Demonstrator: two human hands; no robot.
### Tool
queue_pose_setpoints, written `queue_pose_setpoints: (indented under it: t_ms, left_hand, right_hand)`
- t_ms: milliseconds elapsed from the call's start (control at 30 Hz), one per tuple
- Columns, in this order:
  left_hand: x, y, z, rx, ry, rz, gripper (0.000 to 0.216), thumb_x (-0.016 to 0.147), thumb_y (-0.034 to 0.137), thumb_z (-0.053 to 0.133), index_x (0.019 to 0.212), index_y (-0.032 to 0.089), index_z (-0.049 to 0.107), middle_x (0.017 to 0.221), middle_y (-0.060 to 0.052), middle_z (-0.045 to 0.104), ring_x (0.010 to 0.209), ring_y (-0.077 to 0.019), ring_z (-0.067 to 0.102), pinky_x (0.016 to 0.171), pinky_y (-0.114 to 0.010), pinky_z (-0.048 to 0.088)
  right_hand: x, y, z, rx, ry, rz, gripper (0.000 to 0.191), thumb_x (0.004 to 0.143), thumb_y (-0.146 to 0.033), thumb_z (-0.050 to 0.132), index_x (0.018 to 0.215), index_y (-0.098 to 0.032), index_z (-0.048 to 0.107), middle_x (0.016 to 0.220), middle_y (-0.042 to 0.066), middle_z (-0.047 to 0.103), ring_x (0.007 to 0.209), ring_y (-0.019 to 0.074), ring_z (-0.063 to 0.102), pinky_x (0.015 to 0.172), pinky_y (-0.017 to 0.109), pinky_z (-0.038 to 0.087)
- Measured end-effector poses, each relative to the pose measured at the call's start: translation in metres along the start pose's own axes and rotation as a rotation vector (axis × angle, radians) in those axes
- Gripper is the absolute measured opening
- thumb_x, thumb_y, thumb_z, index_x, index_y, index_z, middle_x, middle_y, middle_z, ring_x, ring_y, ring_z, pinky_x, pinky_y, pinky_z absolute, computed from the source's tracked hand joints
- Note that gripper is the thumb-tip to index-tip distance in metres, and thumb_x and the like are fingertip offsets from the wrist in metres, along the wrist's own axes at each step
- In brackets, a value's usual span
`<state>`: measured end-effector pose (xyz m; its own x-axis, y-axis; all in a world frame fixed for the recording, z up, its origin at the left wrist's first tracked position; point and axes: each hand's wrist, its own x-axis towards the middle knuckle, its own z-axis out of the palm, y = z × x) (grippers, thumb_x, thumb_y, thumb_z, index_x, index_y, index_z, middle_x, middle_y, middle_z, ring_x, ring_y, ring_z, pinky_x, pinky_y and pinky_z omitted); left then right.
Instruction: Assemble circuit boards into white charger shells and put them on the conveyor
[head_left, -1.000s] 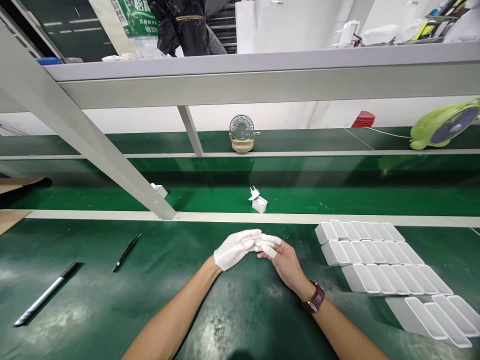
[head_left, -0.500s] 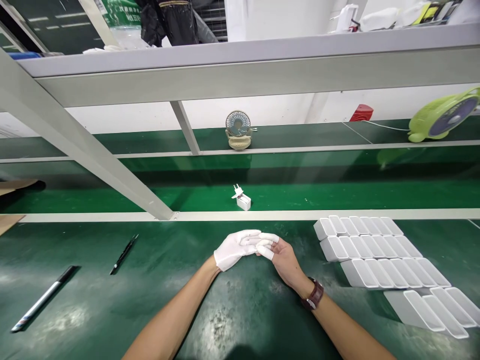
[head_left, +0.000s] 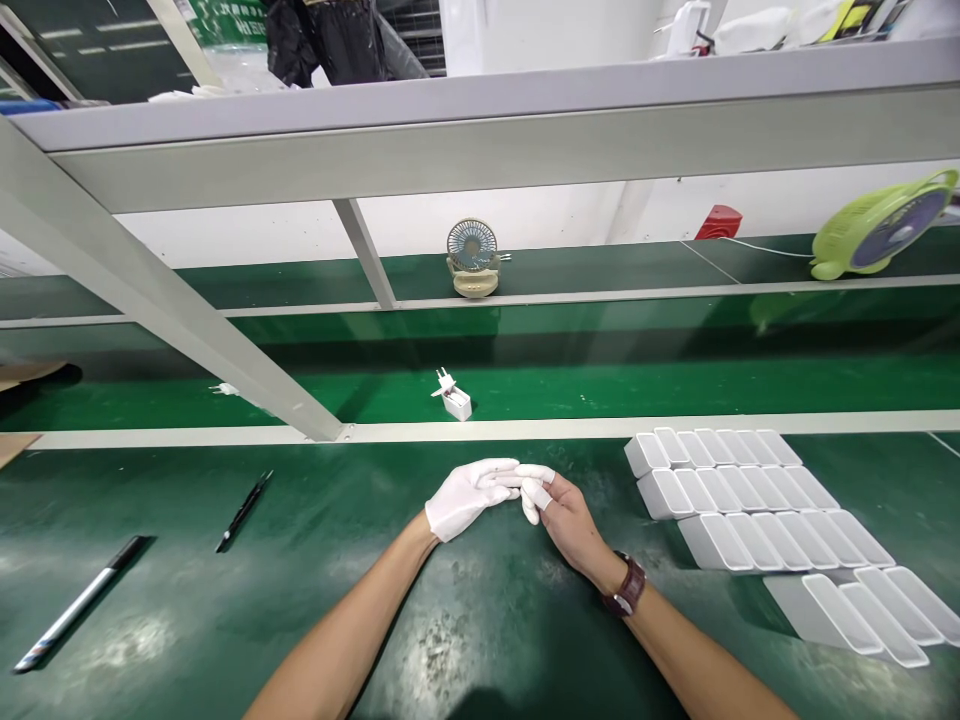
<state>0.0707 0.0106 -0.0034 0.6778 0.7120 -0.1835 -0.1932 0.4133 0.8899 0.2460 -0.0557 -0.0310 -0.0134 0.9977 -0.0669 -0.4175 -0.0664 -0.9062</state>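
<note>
My left hand [head_left: 465, 497], in a white glove, and my bare right hand [head_left: 566, 520], with white finger cots on its fingertips and a brown watch on the wrist, meet on the green mat [head_left: 480, 620]. The gloved fingers are pressed together over my right fingertips; what lies between them, if anything, is hidden. My right thumb, in its cot, points down, apart from the fingers. A white plug adapter [head_left: 454, 398] with its prongs up sits on the green belt [head_left: 600, 385] just beyond my hands.
Rows of white rectangular cases [head_left: 750, 500] lie on the mat at right. A black pen [head_left: 241, 510] and a marker [head_left: 79, 605] lie at left. A grey slanted beam [head_left: 172, 310] crosses the left. A small fan [head_left: 472, 258] and a green fan [head_left: 877, 225] stand on the far ledge.
The white plug adapter has travelled leftward along the belt. My hands stay together in the same spot; my right thumb has turned downward. The view has shifted slightly.
</note>
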Motion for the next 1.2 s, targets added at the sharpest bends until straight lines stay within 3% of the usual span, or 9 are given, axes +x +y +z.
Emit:
queue_pose_setpoints:
  t_ms: [100,600,800,1033,1100,1167,1200]
  left_hand:
    - [0.0,-0.002,-0.002,0.008,0.012,-0.006,0.048,0.078,0.022,0.079,0.123,0.013,0.063,0.121,-0.018,0.067,0.114,-0.0317,0.063,0.103,-0.048,0.044]
    - [0.001,-0.005,-0.004,0.03,-0.007,0.016,0.048,0.081,0.024,0.077,0.125,0.012,0.061,0.122,-0.021,0.066,0.115,-0.0341,0.063,0.104,-0.052,0.043]
    - [0.0,-0.004,-0.004,0.031,-0.009,-0.005,0.049,0.082,0.024,0.077,0.126,0.012,0.061,0.132,-0.02,0.061,0.123,-0.0339,0.058,0.109,-0.052,0.04]
    - [0.0,-0.003,-0.003,-0.01,-0.011,0.008,0.049,0.081,0.025,0.078,0.125,0.011,0.062,0.132,-0.023,0.06,0.123,-0.0357,0.058,0.107,-0.053,0.042]
    - [0.001,-0.001,-0.002,-0.009,0.013,0.007,0.051,0.079,0.027,0.079,0.125,0.012,0.063,0.132,-0.022,0.06,0.124,-0.0362,0.057,0.109,-0.054,0.04]
    - [0.001,0.002,0.0,-0.01,0.063,0.027,0.052,0.077,0.029,0.081,0.125,0.014,0.064,0.134,-0.021,0.059,0.128,-0.036,0.054,0.113,-0.053,0.035]
    - [0.001,0.004,0.002,-0.017,0.083,0.045,0.053,0.076,0.029,0.082,0.124,0.014,0.065,0.135,-0.02,0.059,0.13,-0.0358,0.051,0.115,-0.053,0.033]
  right_hand:
    - [0.001,0.002,0.0,0.005,0.003,0.012,0.035,0.09,-0.044,0.064,0.116,-0.02,0.066,0.06,-0.004,0.05,0.054,0.0114,0.04,0.053,0.026,0.031]
    - [0.0,0.001,0.003,0.058,0.003,0.014,0.029,0.088,-0.044,0.067,0.107,-0.021,0.067,0.065,-0.003,0.059,0.055,0.0125,0.05,0.057,0.028,0.042]
    - [0.0,0.0,0.004,0.02,-0.005,-0.011,0.025,0.087,-0.044,0.07,0.089,-0.02,0.063,0.062,-0.003,0.06,0.054,0.0122,0.052,0.057,0.027,0.04]
    - [-0.004,-0.001,0.004,-0.033,0.011,-0.024,0.04,0.095,-0.044,0.057,0.065,-0.02,0.05,0.049,-0.006,0.047,0.042,0.0088,0.041,0.045,0.024,0.03]
    - [-0.002,-0.006,0.004,-0.032,0.034,-0.052,0.032,0.093,-0.041,0.061,0.069,-0.02,0.054,0.056,-0.005,0.053,0.046,0.0092,0.046,0.048,0.024,0.037]
    - [0.002,-0.011,0.001,-0.036,0.048,-0.113,0.016,0.085,-0.034,0.071,0.091,-0.022,0.061,0.079,0.0,0.066,0.064,0.0128,0.059,0.063,0.027,0.049]
    - [0.004,-0.013,-0.001,-0.049,0.053,-0.144,0.027,0.082,-0.031,0.075,0.104,-0.024,0.061,0.095,0.003,0.068,0.079,0.0155,0.063,0.074,0.031,0.052]
